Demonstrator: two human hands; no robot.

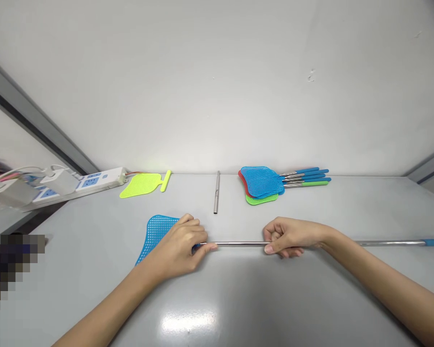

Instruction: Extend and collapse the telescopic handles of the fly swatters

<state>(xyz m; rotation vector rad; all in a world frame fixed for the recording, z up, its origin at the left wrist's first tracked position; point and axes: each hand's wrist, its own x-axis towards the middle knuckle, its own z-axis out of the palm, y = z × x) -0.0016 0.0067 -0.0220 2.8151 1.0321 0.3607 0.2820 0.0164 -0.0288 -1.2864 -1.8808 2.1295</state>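
Note:
A blue fly swatter [158, 230] with a long metal telescopic rod lies across the front of the table, its mesh head at the left. My left hand [188, 243] is closed around the neck, where the head meets the rod, and hides that joint. Farther right, my right hand [284, 237] pinches the rod between thumb and curled fingers. Past my right wrist the rod runs on to a blue handle at the right edge of the view.
Behind lie a yellow-green swatter head [142, 184], a short metal tube [216, 193] and a stack of blue, red and green fly swatters [262, 182]. A power strip [94, 180] with white plugs stands at the left, and a wall [217, 86] borders the grey table [246, 299].

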